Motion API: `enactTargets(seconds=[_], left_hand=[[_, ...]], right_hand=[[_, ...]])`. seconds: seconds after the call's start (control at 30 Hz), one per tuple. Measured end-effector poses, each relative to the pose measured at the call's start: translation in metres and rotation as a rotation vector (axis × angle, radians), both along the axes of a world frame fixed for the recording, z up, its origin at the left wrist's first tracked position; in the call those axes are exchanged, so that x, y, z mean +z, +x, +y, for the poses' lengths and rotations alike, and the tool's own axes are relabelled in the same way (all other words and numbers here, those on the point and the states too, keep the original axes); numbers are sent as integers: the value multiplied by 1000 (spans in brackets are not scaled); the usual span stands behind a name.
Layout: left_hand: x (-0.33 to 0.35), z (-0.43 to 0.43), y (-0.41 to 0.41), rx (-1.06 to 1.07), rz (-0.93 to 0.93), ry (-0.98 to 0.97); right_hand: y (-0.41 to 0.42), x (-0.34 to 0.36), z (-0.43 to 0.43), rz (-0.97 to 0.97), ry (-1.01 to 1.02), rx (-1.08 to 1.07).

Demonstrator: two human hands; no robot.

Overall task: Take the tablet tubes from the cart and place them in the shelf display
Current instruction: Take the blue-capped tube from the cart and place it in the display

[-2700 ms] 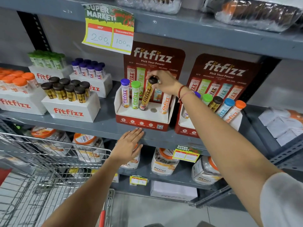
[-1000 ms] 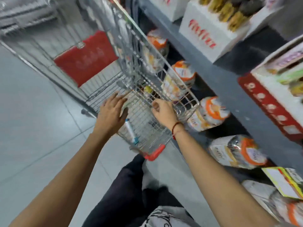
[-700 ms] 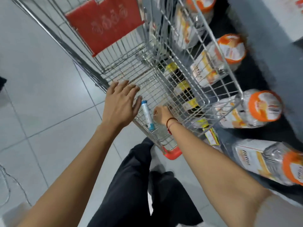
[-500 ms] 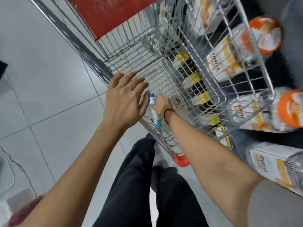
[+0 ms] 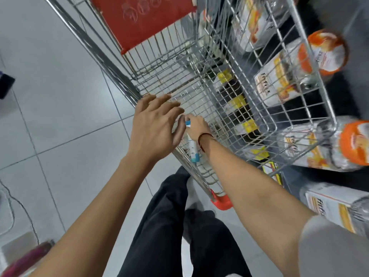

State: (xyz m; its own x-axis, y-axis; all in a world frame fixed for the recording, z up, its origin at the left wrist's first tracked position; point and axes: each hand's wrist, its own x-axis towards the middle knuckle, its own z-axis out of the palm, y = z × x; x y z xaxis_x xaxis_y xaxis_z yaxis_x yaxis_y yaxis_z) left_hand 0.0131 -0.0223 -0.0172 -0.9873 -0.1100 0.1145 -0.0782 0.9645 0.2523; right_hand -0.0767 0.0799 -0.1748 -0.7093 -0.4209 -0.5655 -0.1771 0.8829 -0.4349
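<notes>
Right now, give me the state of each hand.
Left hand: open, fingers spread at the cart rim, holding nothing.
Right hand: closed on the blue-capped tube.

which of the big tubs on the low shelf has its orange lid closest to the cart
The tub at the cart's near corner: its orange lid sits just past the wire, lower right. The other tub's lid lies further up the shelf.

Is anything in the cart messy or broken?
Nothing looks broken or spilled. The cart holds just one blue-capped tablet tube, lying flat in the near corner. The right hand is closing on it while the left hand hovers open above. Blur hides fine detail.
</notes>
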Motion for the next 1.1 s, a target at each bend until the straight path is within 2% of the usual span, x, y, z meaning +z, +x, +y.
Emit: enactTargets(seconds=[0.23, 0.37, 0.47, 0.67, 0.87, 1.1], left_hand=[[5, 2, -1, 32, -64, -3], [17, 14, -12, 45, -113, 84], [33, 40, -29, -81, -127, 150], [88, 124, -74, -375, 30, 231], [135, 212, -102, -722, 166, 295], [132, 287, -106, -937, 91, 242]], right_hand=[[-20, 66, 50, 28, -182, -252], [-30, 124, 89, 125, -258, -344], [-34, 177, 123, 225, -298, -395], [-20, 290, 198, 580, -349, -510], [21, 372, 266, 872, -360, -667], [54, 417, 332, 949, -309, -800]])
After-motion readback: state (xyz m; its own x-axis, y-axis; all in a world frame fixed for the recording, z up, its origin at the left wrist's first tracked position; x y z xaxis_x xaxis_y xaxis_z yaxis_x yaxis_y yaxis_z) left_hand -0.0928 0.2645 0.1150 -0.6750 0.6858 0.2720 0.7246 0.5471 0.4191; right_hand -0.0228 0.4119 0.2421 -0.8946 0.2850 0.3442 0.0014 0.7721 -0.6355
